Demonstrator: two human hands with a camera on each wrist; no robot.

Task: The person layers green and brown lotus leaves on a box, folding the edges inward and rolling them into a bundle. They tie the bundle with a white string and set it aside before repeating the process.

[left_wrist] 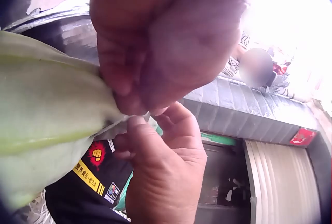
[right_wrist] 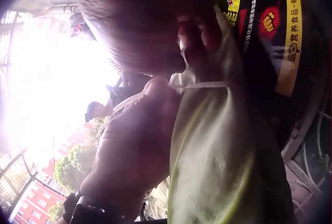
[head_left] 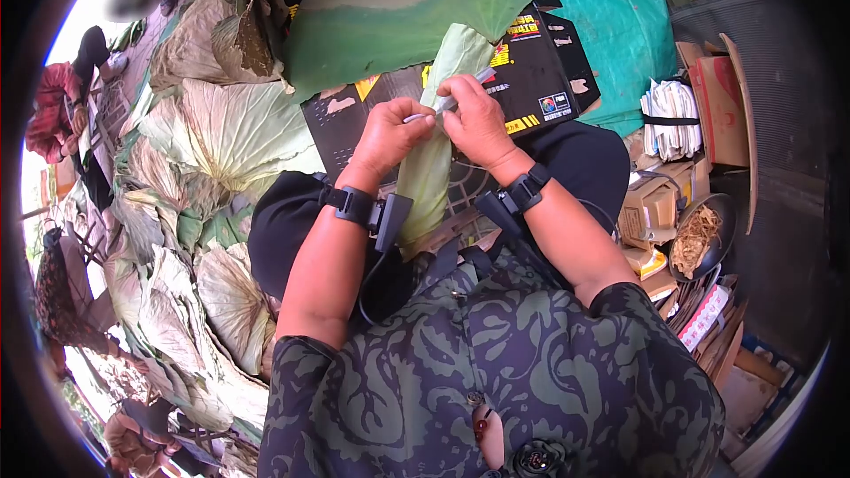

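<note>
Across your lap, between your knees, the folded lotus-leaf bundle [head_left: 425, 184] ran up toward the black printed carton [head_left: 535, 75], its far end lapping over the carton's face. Around the bundle, part-way along, went a narrow pale strip [right_wrist: 207, 85], and the leaf looked gathered in at that line. Your left hand [head_left: 390, 134] and right hand [head_left: 478, 122] worked close together there, thumbs and fingers pinching the strip, with a short end poking out beyond each hand. The crossing itself was hidden behind your fingers, so whether a knot had formed could not be told.

The step seemed to be tying off the bundle, and it called for an even draw from both sides, kept square across the folds so that the strip would not ride toward either end. A sharp jerk risked cutting the leaf (soft and pliant, by the look of it) or snapping the strip. Trapping the crossing under one fingertip seemed the surest way to hold tension.

Beyond the bundle, a broad green leaf [head_left: 381, 46] lay over the carton, with dried leaves [head_left: 232, 134] heaped at your left and a teal tarp [head_left: 611, 22] to the right.
</note>
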